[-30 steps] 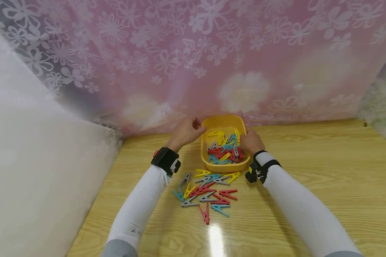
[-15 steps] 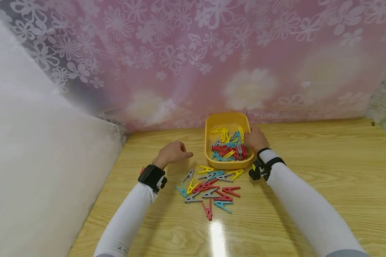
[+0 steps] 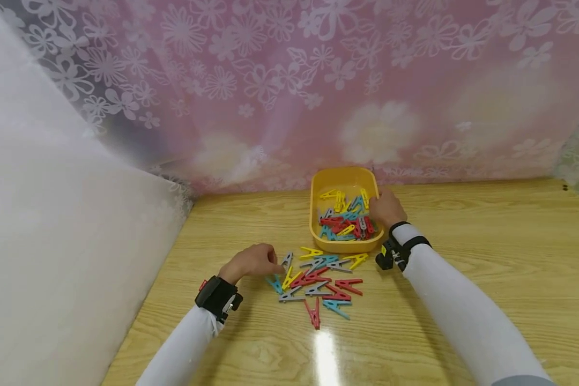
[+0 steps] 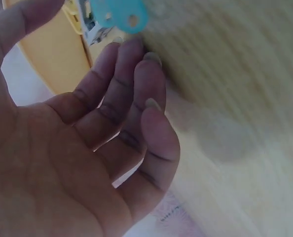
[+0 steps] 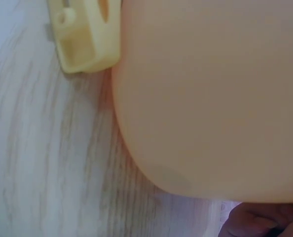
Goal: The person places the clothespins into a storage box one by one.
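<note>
Beside the left edge of a loose pile of clothespins, my left hand (image 3: 252, 261) hovers low over the table. In the left wrist view its fingers (image 4: 151, 84) bend loosely with the thumb apart and nothing between them. A blue clothespin (image 4: 124, 15) lies just beyond the fingertips. Nearest to this hand in the head view is a grey clothespin (image 3: 287, 260). My right hand (image 3: 388, 208) grips the right rim of a yellow plastic tub (image 3: 344, 247) that holds several mixed clothespins. The right wrist view shows the tub's wall close up, with a yellow clothespin (image 5: 87, 39) beside it.
Red, grey, yellow and blue clothespins, such as a red clothespin (image 3: 313, 315), lie on the wooden table (image 3: 463, 257) in front of the tub. A pink floral curtain (image 3: 270, 107) hangs at the back, and white cloth (image 3: 67, 241) at the left.
My left hand has left the tub's left side and come toward me, down to the clothespin pile. The right hand stays on the tub's rim. The head view has shifted slightly.
</note>
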`<move>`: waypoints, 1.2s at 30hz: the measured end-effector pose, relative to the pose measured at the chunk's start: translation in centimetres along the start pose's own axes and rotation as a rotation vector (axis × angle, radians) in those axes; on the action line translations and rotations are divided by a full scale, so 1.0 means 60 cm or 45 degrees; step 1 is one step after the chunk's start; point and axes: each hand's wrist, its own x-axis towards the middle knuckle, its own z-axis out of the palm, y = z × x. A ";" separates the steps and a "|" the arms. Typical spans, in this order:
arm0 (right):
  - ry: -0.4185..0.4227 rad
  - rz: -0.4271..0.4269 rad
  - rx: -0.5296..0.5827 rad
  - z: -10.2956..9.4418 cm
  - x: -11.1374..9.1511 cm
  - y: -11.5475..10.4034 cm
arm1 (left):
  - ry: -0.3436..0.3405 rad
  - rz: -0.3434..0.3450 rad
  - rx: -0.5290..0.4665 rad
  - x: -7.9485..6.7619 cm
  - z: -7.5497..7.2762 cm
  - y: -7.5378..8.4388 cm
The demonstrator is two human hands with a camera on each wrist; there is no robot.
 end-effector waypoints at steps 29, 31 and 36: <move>0.012 0.034 0.033 0.002 -0.003 -0.001 | 0.205 -0.088 0.159 -0.001 0.027 0.010; 0.008 0.027 0.032 0.001 -0.004 -0.001 | 0.235 -0.076 0.152 -0.003 0.014 0.014; 0.004 0.027 0.045 0.001 -0.006 -0.001 | 0.330 -0.009 0.133 0.005 -0.038 0.043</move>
